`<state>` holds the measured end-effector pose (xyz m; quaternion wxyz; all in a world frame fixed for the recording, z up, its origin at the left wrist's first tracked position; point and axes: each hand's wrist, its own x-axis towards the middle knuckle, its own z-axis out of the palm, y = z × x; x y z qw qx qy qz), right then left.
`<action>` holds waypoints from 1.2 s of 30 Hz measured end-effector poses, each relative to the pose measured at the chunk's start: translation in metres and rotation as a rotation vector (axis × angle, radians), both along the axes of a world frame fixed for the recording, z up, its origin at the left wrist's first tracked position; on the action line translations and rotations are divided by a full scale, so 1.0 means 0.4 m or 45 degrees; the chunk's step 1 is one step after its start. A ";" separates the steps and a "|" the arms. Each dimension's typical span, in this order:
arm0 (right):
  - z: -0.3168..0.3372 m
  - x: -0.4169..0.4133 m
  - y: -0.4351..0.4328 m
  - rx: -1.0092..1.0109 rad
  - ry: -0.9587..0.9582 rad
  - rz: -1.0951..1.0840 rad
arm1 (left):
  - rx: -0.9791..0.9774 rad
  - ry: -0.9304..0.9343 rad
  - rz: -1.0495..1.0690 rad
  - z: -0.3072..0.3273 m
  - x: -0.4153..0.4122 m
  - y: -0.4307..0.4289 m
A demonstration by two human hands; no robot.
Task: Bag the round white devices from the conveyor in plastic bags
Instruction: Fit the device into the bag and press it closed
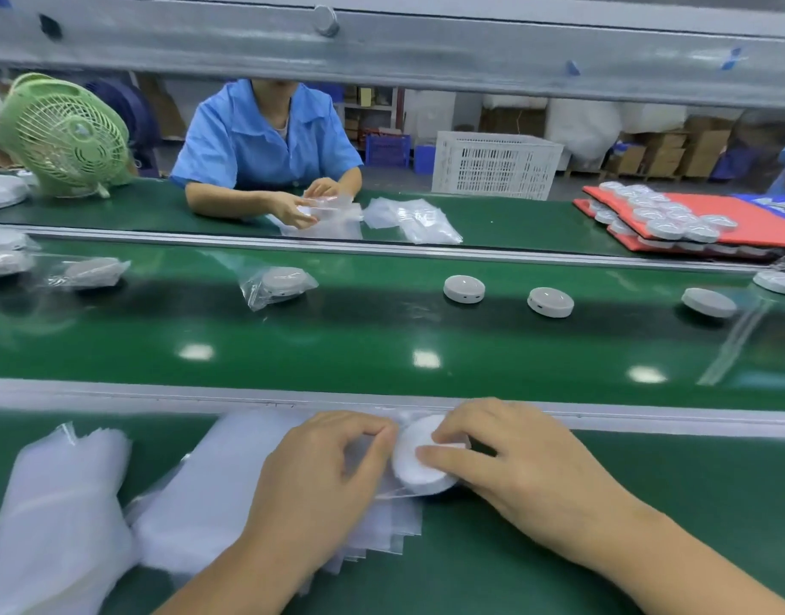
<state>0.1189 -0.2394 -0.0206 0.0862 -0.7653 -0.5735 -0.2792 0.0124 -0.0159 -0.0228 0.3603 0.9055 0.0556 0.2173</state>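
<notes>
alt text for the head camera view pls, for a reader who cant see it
A person's right hand holds a round white device at the mouth of a plastic bag pinched by the left hand, over a stack of bags. Beyond, a green conveyor carries bare devices and bagged devices, and another worker in blue handles bags opposite.
</notes>
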 end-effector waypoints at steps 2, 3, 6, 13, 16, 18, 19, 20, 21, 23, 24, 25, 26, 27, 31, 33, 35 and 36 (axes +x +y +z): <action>0.004 -0.014 0.012 0.121 0.025 0.090 | -0.126 0.017 -0.155 0.005 -0.003 -0.003; 0.004 -0.023 0.012 0.245 0.130 0.113 | -0.198 0.028 -0.267 0.008 -0.005 -0.007; 0.004 -0.060 0.010 0.701 0.568 0.054 | -0.317 0.088 -0.462 0.019 -0.014 -0.020; 0.026 -0.093 0.039 0.880 1.705 0.114 | -0.597 -0.332 -0.294 0.015 -0.012 -0.062; 0.058 -0.078 0.060 0.947 1.742 0.114 | -0.795 -0.297 -0.271 0.031 -0.007 -0.057; 0.083 -0.043 0.080 0.923 1.546 -0.061 | -0.744 -0.286 -0.266 0.036 -0.001 -0.051; 0.091 -0.015 0.090 0.908 1.475 -0.117 | -0.673 -0.275 -0.248 0.034 0.001 -0.047; 0.100 0.019 0.101 0.912 1.420 -0.169 | -0.553 -0.250 -0.203 0.032 0.002 -0.043; 0.106 0.062 0.110 0.942 1.374 -0.228 | -0.382 -0.235 -0.150 0.028 0.001 -0.035; 0.118 0.167 0.127 1.045 1.246 -0.384 | 0.007 -0.225 -0.145 0.023 0.001 -0.016; 0.127 0.220 0.134 1.076 1.159 -0.475 | 0.141 -0.173 -0.204 0.026 0.002 -0.010; 0.131 0.275 0.141 1.056 1.064 -0.562 | 0.256 -0.085 -0.295 0.025 0.004 -0.008; 0.132 0.327 0.149 0.956 0.986 -0.650 | 0.357 0.018 -0.396 0.026 0.006 -0.011; 0.125 0.374 0.159 0.783 0.944 -0.732 | 0.461 0.119 -0.487 0.029 0.005 -0.017; 0.073 0.498 0.189 0.088 0.957 -0.936 | 0.646 0.268 -0.656 0.034 0.001 -0.023; 0.053 0.531 0.176 0.153 0.806 -1.107 | 0.593 0.335 -0.594 0.065 0.008 -0.026; 0.023 0.561 0.143 0.164 0.546 -1.309 | 0.448 0.328 -0.588 0.054 0.015 -0.021; 0.008 0.572 0.125 0.092 0.497 -1.369 | 0.478 0.406 -0.700 0.045 0.016 -0.018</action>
